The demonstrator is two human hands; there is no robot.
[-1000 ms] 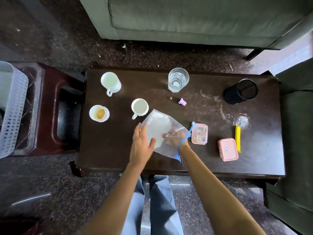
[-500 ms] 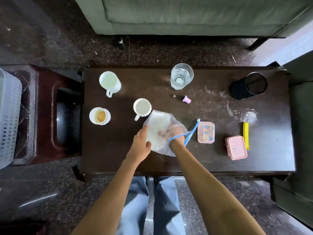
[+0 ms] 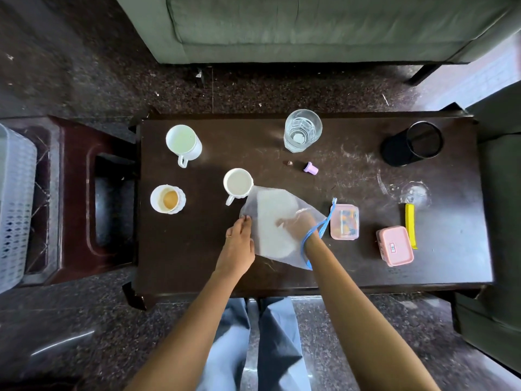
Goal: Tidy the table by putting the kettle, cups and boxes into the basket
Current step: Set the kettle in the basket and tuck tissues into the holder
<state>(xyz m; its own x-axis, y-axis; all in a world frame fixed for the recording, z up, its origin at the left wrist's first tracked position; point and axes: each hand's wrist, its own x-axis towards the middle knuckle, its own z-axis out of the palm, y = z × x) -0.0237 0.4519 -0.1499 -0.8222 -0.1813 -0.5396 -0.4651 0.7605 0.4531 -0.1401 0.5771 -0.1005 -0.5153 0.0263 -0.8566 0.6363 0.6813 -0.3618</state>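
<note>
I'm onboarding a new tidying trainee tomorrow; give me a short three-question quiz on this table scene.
1. How many pink lidded plastic boxes lie on the dark wooden table?
2. True or false: the right hand is inside the translucent mesh bag with the blue drawstring.
3. Where is the white lattice basket? A) on the table B) off the table, to its left C) on the sofa
Key: 1) two 2) true 3) B
</note>
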